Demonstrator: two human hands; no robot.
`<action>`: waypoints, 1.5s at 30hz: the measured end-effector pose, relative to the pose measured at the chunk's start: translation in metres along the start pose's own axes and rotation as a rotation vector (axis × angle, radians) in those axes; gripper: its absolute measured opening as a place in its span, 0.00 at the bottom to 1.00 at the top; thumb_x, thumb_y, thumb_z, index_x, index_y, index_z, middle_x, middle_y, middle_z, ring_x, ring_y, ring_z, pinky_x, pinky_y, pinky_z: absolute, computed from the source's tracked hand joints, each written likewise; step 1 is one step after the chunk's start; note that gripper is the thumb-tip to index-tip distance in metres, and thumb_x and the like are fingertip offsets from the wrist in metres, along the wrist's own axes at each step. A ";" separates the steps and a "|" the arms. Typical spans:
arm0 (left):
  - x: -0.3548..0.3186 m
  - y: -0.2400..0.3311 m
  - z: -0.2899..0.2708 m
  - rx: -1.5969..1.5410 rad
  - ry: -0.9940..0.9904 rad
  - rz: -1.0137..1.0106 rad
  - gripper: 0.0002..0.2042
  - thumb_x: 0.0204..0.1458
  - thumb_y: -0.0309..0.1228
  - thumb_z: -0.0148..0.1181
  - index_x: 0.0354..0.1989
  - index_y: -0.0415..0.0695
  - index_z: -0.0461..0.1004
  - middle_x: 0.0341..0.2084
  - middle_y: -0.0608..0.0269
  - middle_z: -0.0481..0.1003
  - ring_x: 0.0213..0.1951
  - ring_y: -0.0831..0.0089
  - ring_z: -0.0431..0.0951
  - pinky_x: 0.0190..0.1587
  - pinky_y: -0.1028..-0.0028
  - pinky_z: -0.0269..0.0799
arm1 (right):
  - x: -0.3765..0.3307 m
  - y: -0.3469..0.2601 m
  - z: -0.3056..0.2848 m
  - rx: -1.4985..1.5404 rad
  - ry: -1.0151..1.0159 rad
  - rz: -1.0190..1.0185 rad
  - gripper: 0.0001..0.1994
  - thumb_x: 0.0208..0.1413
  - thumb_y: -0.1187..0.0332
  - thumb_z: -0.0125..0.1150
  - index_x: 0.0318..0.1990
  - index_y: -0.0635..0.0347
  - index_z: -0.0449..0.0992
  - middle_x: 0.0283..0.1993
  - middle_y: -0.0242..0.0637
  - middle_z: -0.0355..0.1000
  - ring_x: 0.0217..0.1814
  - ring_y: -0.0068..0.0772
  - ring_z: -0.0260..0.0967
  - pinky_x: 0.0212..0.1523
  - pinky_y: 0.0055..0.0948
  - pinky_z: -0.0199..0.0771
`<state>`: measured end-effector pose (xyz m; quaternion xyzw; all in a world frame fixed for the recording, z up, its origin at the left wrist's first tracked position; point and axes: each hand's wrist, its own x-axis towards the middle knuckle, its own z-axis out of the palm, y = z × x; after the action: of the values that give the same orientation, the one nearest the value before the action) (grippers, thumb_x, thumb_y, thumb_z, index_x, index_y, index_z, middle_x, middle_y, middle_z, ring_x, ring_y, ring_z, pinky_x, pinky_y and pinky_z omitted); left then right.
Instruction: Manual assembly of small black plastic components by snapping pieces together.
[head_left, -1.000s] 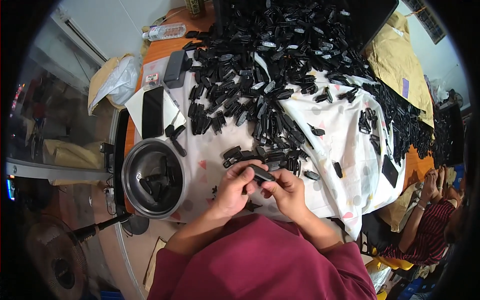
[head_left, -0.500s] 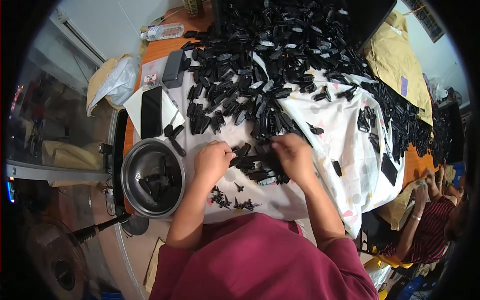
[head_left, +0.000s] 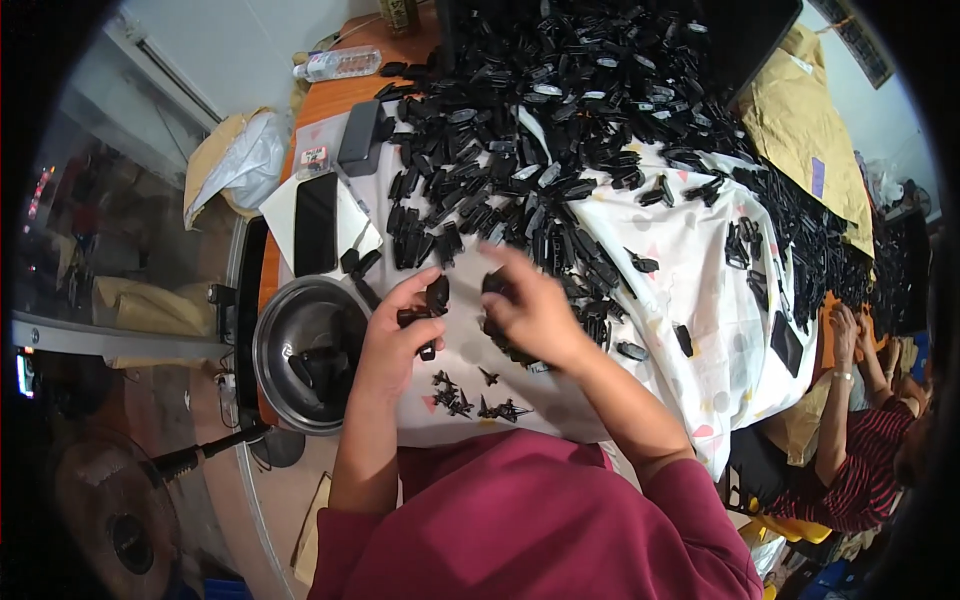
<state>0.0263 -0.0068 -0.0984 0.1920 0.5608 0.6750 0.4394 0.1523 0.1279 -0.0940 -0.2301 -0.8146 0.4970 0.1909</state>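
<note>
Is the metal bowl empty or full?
Neither: the bowl holds a few black pieces at its bottom, with bare metal wall showing above them.

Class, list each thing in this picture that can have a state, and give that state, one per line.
Left hand: gripping black parts
Right hand: fingers curled, blurred; grip unclear
Small parts: scattered
Bowl: upright, holding dark pieces
Phone: flat, screen dark
Bottle: lying on its side
Cloth: creased
Fan: running or not, cannot tell

Wide fisheye view from the wearer's head, facing steeply down — fairly near the fingers (head_left: 426,330), table (head_left: 345,93) beyond
</note>
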 end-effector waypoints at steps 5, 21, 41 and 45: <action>-0.004 0.000 0.019 0.394 -0.093 0.205 0.15 0.46 0.27 0.60 0.43 0.39 0.72 0.30 0.65 0.70 0.26 0.79 0.69 0.27 0.81 0.65 | -0.014 -0.018 -0.023 1.282 -0.045 0.203 0.07 0.52 0.78 0.51 0.39 0.68 0.68 0.31 0.44 0.70 0.30 0.37 0.74 0.25 0.23 0.79; -0.013 0.021 0.046 0.646 -0.101 0.708 0.16 0.37 0.22 0.65 0.38 0.39 0.74 0.31 0.56 0.75 0.32 0.67 0.75 0.34 0.75 0.70 | -0.040 -0.011 -0.035 1.101 0.138 0.386 0.07 0.53 0.70 0.54 0.35 0.64 0.68 0.23 0.38 0.69 0.18 0.30 0.70 0.15 0.21 0.71; -0.012 0.021 0.054 1.039 -0.174 0.914 0.16 0.36 0.23 0.66 0.37 0.39 0.74 0.29 0.59 0.74 0.30 0.69 0.75 0.31 0.75 0.71 | -0.046 -0.013 -0.054 0.804 0.026 0.468 0.08 0.50 0.69 0.59 0.29 0.64 0.68 0.21 0.36 0.69 0.13 0.26 0.66 0.11 0.19 0.65; -0.009 -0.003 0.053 0.523 -0.156 0.545 0.14 0.39 0.23 0.64 0.38 0.40 0.74 0.31 0.61 0.74 0.29 0.75 0.73 0.30 0.79 0.69 | -0.051 -0.015 -0.045 0.915 0.039 0.455 0.08 0.51 0.69 0.57 0.29 0.63 0.66 0.22 0.35 0.68 0.13 0.25 0.66 0.11 0.19 0.65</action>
<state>0.0718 0.0173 -0.0836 0.4905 0.6074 0.5843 0.2215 0.2153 0.1258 -0.0658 -0.3037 -0.4392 0.8274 0.1740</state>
